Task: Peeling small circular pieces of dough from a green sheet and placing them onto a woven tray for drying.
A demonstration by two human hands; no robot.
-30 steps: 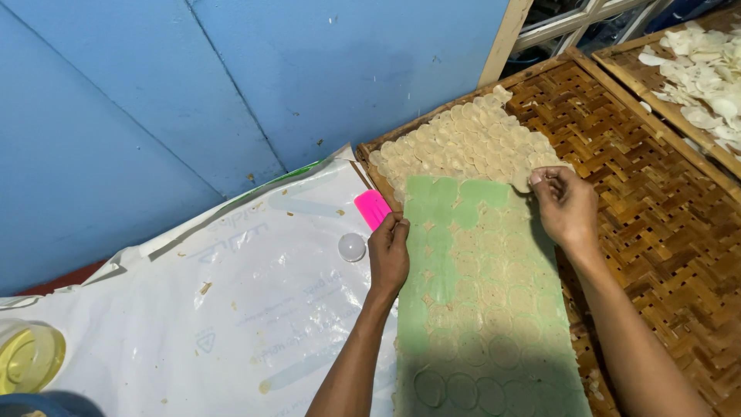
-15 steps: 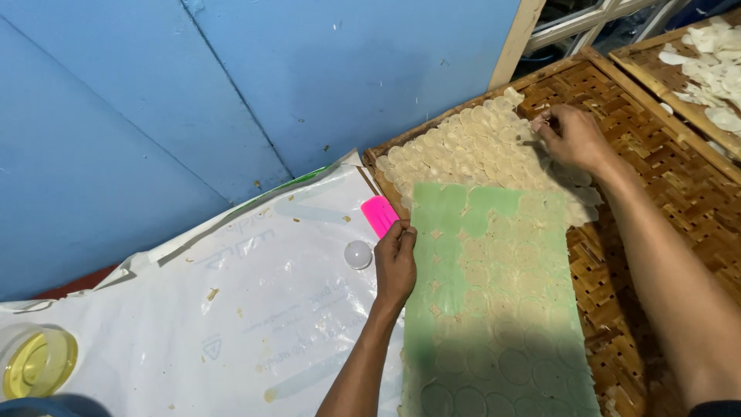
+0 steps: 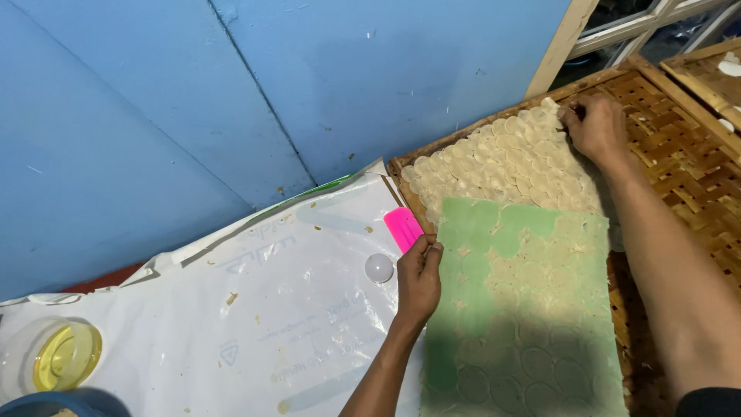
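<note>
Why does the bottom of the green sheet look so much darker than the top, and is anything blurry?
In the head view a soft shadow falls across the lower end of the green sheet, while the pale discs near the right hand are evenly lit; the white plastic shows only mild sheen; the left hand and pink scraper look sharp, with slight softness at the frame's edges.

Single head cam, no 2nd view so nothing shared. Worn on person's head, looks steeply down and fwd over both forearms, which enter from bottom edge. Faces a blue wall (image 3: 231, 100) filling the top of the frame. Close range: left hand (image 3: 419, 274) near center, right hand (image 3: 594, 127) farther out, upper right. Frame tilted, so woven tray (image 3: 679, 162) runs diagonal at right; white plastic sheet (image 3: 231, 309) fills lower left. Tray's right side and sheet's bottom cut off by frame.
</note>
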